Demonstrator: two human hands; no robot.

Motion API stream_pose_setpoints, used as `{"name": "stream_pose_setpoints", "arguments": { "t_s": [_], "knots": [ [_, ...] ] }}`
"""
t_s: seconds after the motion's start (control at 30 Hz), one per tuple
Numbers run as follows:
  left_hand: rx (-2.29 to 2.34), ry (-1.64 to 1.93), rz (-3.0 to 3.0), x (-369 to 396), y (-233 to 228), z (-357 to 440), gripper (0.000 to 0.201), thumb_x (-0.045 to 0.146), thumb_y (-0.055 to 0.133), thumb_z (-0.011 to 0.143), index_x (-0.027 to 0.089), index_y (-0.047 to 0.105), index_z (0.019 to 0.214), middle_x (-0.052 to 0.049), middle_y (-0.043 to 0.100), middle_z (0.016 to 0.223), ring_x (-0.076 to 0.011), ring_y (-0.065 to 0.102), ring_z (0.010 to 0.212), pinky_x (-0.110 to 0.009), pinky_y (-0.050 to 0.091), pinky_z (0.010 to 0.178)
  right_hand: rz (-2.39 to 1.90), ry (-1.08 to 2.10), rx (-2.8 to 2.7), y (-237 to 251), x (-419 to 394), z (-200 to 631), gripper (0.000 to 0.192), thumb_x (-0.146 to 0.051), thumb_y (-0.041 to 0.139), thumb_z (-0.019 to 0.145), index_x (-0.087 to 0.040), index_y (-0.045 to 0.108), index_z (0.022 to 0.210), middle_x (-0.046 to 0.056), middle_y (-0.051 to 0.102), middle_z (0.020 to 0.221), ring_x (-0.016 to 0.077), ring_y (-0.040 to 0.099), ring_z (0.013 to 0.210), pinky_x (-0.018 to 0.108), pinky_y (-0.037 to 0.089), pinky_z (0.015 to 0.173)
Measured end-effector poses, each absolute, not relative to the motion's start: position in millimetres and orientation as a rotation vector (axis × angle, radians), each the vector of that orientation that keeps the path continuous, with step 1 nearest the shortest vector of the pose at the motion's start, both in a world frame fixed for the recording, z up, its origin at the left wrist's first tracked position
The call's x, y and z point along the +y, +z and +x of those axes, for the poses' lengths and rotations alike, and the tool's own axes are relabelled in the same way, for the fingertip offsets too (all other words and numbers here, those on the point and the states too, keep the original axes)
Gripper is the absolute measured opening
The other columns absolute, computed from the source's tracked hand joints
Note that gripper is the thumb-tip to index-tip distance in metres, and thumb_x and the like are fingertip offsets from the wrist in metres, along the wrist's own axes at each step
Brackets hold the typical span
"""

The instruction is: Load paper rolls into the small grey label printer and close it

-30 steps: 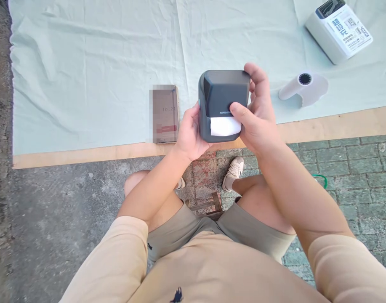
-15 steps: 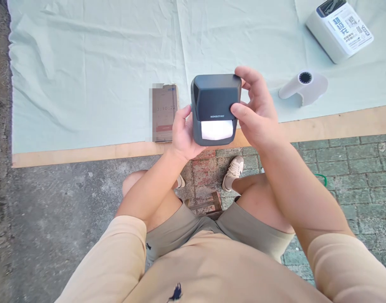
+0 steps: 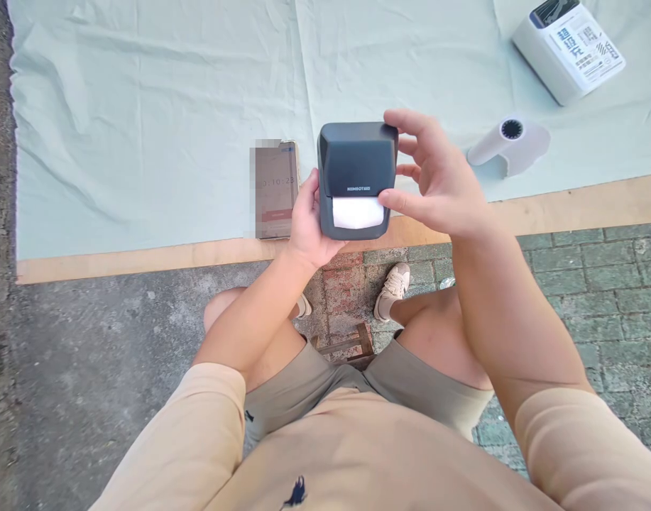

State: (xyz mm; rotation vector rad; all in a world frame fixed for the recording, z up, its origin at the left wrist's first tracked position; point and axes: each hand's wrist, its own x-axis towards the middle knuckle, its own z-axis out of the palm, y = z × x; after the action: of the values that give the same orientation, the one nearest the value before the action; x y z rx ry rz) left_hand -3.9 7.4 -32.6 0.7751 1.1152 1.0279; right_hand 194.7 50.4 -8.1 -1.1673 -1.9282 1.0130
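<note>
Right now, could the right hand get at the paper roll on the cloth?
Probably yes: the right hand only lightly touches the dark printer, and bare cloth lies between it and the paper roll.

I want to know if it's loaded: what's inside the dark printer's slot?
White paper fills the dark printer's front slot, beside the right hand's thumb; any roll within is hidden by its shut casing.

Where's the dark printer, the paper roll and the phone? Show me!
printer [image 3: 357, 156]: head view, on its dark lid.
paper roll [image 3: 490, 145]: head view, on the rolled white side.
phone [image 3: 275, 191]: head view, on the middle of its screen.
</note>
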Motion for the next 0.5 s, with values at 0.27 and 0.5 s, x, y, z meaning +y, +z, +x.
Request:
{"name": "stream_pose_setpoints", "arguments": {
  "t_s": [0.27, 0.5],
  "knots": [
    [1.026, 1.011, 0.794, 8, -36, -9, 0.084, 0.078, 0.011, 0.105, 0.029, 0.07, 0.138, -0.012, 0.078, 0.146, -0.0318, 0.073, 0.142, -0.055, 0.066, 0.108, -1.224, 0.577, -1.536, 1, 56, 171, 0.072, -0.1, 0.057, 0.087, -0.03, 0.036, 0.083, 0.002, 0.048, 0.086, 0.0238, 0.063, 0.072, 0.046, 0.06, 0.072],
    [0.949, 0.936, 0.66, 2, -27, -7, 0.082, 0.073, 0.007, 0.106, 0.028, 0.061, 0.148, -0.007, 0.068, 0.163, -0.028, 0.071, 0.147, -0.046, 0.068, 0.109, -0.939, 0.696, -1.756, 15, 55, 161, 0.006, -0.034, 0.057, 0.105, -0.032, 0.062, 0.103, 0.002, 0.075, 0.113, 0.0261, 0.073, 0.122, 0.047, 0.063, 0.099]
  ]
}}
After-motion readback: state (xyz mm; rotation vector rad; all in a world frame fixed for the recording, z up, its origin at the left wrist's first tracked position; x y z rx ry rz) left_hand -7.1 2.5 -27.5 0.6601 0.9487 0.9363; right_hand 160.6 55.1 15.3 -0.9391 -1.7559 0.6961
